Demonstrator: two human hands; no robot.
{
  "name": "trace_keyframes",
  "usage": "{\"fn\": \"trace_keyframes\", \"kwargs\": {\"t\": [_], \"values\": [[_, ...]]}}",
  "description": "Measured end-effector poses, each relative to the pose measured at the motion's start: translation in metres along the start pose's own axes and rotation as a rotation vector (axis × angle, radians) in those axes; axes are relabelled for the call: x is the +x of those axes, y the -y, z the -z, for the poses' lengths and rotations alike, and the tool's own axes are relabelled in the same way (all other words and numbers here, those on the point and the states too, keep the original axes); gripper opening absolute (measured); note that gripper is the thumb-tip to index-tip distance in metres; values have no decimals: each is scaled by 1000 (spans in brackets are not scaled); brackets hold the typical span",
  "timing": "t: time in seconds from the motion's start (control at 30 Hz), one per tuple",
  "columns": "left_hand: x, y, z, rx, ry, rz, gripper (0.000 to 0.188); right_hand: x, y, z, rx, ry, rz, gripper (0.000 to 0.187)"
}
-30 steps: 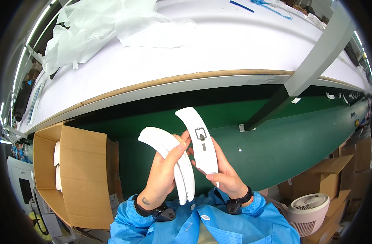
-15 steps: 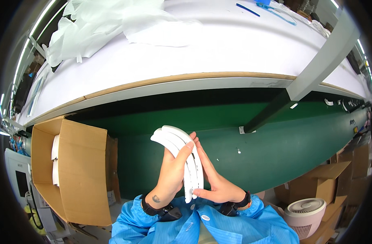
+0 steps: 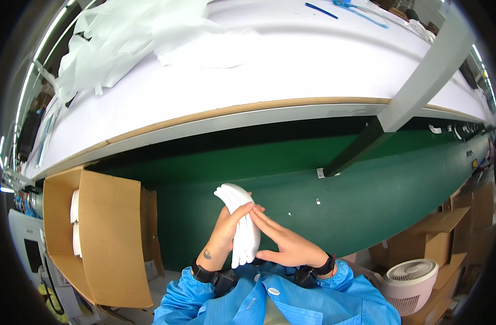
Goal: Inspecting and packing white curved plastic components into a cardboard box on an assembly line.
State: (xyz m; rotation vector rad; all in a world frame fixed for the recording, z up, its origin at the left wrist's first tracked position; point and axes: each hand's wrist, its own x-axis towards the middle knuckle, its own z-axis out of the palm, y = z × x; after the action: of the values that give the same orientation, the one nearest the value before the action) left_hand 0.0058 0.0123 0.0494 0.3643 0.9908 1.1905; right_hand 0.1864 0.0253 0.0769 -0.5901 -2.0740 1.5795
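Observation:
Several white, curved, strip-like pieces (image 3: 247,233) are stacked side by side in front of me, one end up and away, the other near my jacket. My left hand (image 3: 224,232) grips the stack from its left side, with the thumb lying across the top. Against the right side lie the straight fingers of my right hand (image 3: 289,246); its thumb is apart from them, near the stack's lower end. The undersides of the pieces and most of the left fingers are hidden.
An open cardboard box (image 3: 110,233) with white items inside stands at left. Ahead runs a white-topped bench (image 3: 291,70) bearing crumpled translucent sheeting (image 3: 134,40); a grey post (image 3: 421,76) rises at its edge. At right are a round fan (image 3: 408,284) and cardboard boxes (image 3: 448,238).
The stack has come lower and a little left, turned so a smooth outer face shows. My right thumb has come off the stack, while the left hand keeps its grip.

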Motion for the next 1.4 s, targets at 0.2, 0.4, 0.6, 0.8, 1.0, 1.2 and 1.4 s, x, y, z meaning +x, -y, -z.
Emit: {"fn": "trace_keyframes", "kwargs": {"t": [0.2, 0.4, 0.6, 0.8, 1.0, 1.2, 1.4], "values": [[51, 111, 134, 842, -448, -87, 63, -9, -55, -18, -73, 133, -113, 48], [23, 167, 213, 859, -559, 50, 66, -23, -100, 11, -295, -46, -203, 45], [22, 140, 159, 1206, -496, 80, 66, -61, -202, 55, -546, -296, -536, 51], [28, 126, 144, 1552, -332, 256, 72, -74, -247, 19, -970, -299, -717, 78], [41, 128, 137, 1690, -304, 332, 75, -73, -253, 15, -942, -474, -608, 86], [40, 134, 128, 1786, -302, 375, 75, -73, -246, 18, -748, -732, -539, 89], [29, 137, 123, 1833, -290, 230, 65, -91, -260, 32, -724, -1134, -441, 50]]}}
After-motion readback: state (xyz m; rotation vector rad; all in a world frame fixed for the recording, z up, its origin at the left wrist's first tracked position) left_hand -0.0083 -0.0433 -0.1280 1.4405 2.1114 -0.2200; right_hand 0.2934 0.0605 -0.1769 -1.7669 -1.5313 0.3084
